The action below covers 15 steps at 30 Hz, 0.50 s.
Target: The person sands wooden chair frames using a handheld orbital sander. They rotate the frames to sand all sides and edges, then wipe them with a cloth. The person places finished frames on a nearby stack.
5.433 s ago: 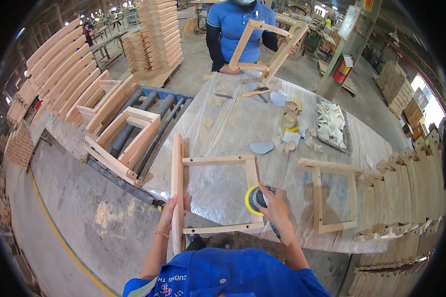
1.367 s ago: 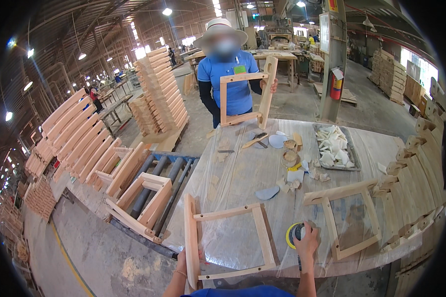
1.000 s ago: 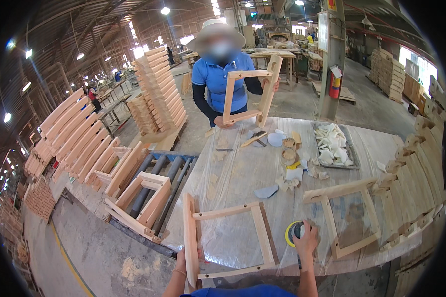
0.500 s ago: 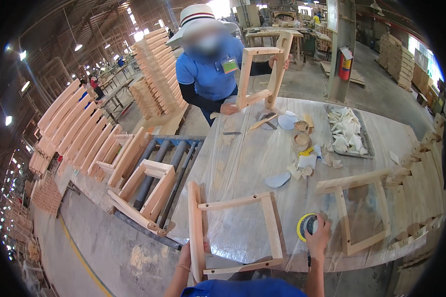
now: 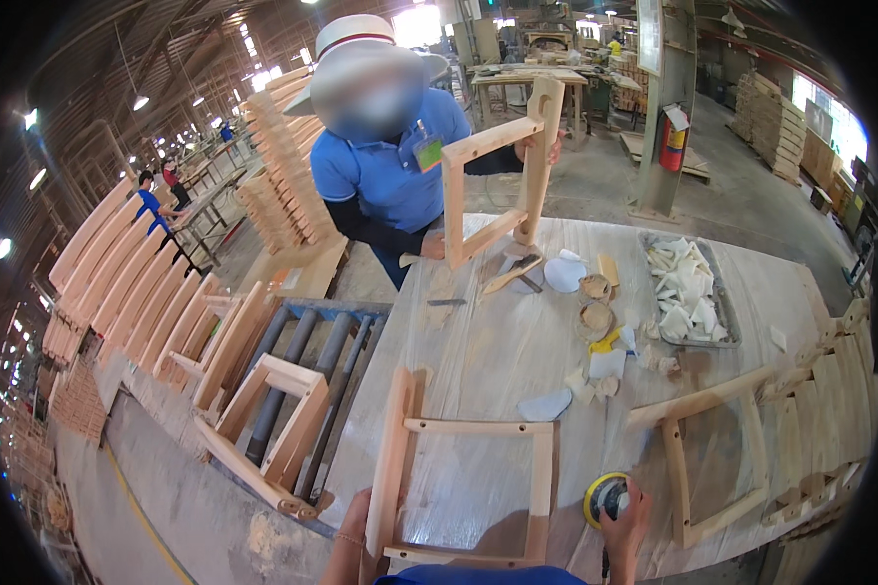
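A pale wooden frame with one long curved post stands at the near edge of the table. My left hand grips that post low down; its fingers are partly hidden behind the wood. To the right of the frame, my right hand is closed over a round power sander with a yellow pad edge. The sander is beside the frame, apart from it, at the tabletop. Another similar wooden frame lies farther right.
Across the table, a co-worker holds another wooden frame. A tray of white scraps, a hammer, round tins and sanding discs lie on the tabletop. A roller conveyor with frames stands left.
The frame in my left hand has turned slightly clockwise. My right hand still holds the sander to its right. The co-worker's frame has shifted left and lower in view, and the whole view has moved.
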Each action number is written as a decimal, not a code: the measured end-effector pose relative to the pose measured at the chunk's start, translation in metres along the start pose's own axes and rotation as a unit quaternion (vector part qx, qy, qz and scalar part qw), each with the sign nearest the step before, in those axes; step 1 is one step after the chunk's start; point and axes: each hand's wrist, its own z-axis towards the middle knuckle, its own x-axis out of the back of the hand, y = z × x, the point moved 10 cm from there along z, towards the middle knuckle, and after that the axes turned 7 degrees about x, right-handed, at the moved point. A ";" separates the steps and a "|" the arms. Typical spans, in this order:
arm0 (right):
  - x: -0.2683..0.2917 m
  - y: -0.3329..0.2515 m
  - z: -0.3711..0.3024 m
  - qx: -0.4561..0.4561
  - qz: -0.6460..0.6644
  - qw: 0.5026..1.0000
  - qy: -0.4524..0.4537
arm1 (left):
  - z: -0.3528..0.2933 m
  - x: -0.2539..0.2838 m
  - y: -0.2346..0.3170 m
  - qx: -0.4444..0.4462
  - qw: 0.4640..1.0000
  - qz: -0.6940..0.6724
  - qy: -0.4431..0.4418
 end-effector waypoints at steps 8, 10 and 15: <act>-0.009 0.009 -0.001 -0.019 0.005 1.000 -0.020 | 0.001 -0.001 0.009 -0.033 0.999 0.036 0.010; -0.009 0.009 -0.001 -0.011 0.006 1.000 -0.017 | -0.001 0.000 0.011 -0.040 0.998 0.042 0.024; -0.008 0.011 -0.001 -0.017 0.006 1.000 -0.016 | -0.005 0.007 0.009 -0.015 0.995 0.065 0.081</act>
